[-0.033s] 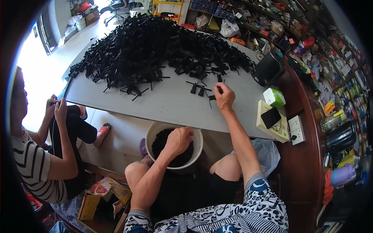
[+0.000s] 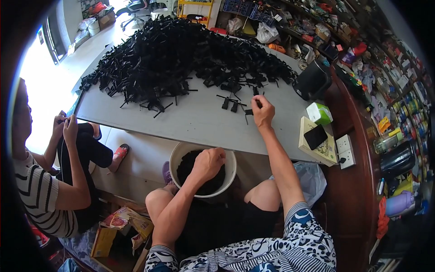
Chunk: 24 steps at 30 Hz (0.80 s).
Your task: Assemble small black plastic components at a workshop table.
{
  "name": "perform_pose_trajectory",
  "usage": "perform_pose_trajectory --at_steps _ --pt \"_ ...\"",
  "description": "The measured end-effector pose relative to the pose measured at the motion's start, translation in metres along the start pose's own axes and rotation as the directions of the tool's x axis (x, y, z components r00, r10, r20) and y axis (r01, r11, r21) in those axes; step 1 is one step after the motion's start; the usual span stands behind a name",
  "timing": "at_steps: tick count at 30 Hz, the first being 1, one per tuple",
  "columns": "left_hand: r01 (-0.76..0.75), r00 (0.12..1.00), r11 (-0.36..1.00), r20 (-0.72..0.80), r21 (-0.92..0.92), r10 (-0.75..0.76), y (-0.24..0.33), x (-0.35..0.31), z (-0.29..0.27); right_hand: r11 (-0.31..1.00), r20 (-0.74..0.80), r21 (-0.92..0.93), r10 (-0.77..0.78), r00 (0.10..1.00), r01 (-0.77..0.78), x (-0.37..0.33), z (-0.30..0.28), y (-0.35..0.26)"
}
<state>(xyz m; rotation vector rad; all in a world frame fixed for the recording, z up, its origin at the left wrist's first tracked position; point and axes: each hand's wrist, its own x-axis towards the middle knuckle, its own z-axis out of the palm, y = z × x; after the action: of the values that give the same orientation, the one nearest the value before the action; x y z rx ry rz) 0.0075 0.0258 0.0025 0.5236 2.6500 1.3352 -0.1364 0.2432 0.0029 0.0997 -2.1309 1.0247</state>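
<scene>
My right hand [image 2: 263, 112] is over the table, thumb and fingers pinched on a small black plastic part, mostly hidden by the fingers. Close beside it on the tabletop lie another black part [image 2: 248, 112] with a thin stem and a pair of loose black pieces [image 2: 229, 106]. Beyond them rises a large heap of the same black parts [image 2: 163, 54]. My left hand [image 2: 209, 163] hovers above a white bucket [image 2: 230, 174] holding dark pieces [image 2: 186, 167]. Its fingers are curled closed, and whatever they may hold is hidden.
At left sits another person [image 2: 41, 195], both hands raised together. A black container [image 2: 312, 80], a green-and-white tissue pack [image 2: 320, 113], a phone [image 2: 316, 137] on a box, and a socket strip [image 2: 345, 152] line the table's right side. An open carton [image 2: 122, 231] stands low at left.
My right hand has shifted very slightly to the right along the tabletop. My left hand stays over the bucket, almost unmoved.
</scene>
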Motion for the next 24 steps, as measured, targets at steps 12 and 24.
perform_pose_trajectory --at_steps 12,24 --pt "-0.254 0.907 0.844 -0.419 -0.473 0.038 0.021 0.012 -0.007 0.497 0.334 0.692 0.423 0.843 -0.523 -0.029 -0.018 -0.065" --pt "-0.164 0.944 0.276 -0.232 -0.947 -0.233 0.017 0.005 0.001 0.629 0.265 0.659 0.320 0.909 -0.413 -0.098 0.004 -0.120"
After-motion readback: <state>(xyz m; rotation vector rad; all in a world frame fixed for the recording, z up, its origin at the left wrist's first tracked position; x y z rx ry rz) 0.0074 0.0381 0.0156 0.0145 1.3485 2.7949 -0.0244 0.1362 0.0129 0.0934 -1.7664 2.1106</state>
